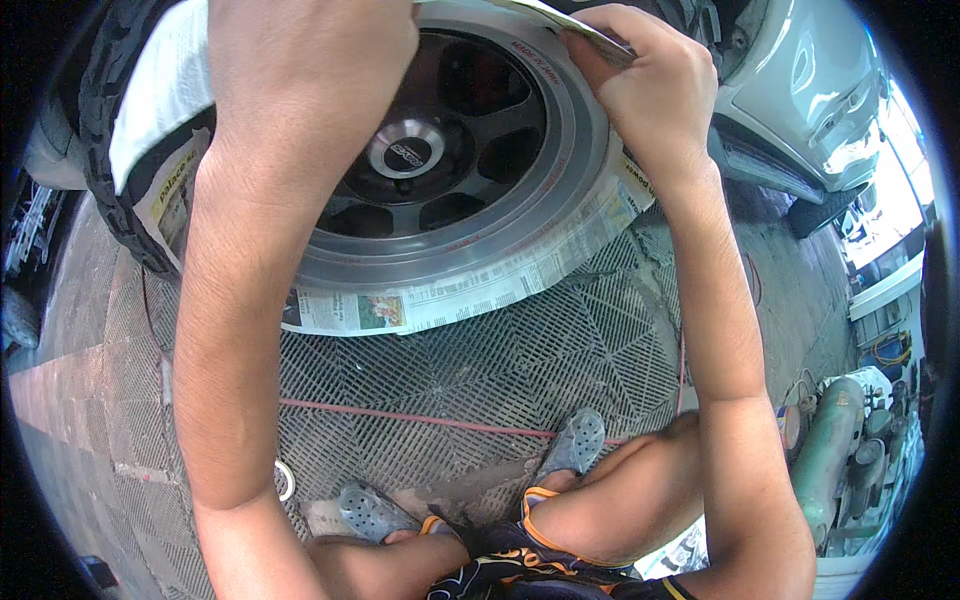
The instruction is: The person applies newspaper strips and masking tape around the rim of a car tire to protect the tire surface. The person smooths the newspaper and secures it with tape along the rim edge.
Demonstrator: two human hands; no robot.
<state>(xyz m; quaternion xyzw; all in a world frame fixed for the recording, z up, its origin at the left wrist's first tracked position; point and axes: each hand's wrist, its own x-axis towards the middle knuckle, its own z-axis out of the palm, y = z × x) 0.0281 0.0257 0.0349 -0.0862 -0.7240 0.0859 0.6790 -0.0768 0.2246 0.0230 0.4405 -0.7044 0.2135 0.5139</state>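
In front of me stands a car wheel [465,180] with black spokes, a silver-ringed center cap [405,153] and a grey outer ring. Newspaper strips [380,312] line its lower edge, and another piece of paper [160,105] covers the knobby black tire [120,210] at the left. My right hand [655,85] is closed at the wheel's upper right, pinching the edge of a newspaper sheet [560,18] between thumb and fingers. Over the upper left of the wheel reaches my left hand [310,60]; its fingers are cut off or hidden at the top edge.
Patterned grey floor mats [450,365] lie under the wheel, crossed by a red hose [420,415]. A white roll of tape [285,480] is beside my left forearm. At the right are a light-colored car body [810,90] and a green cylinder [830,450] among clutter.
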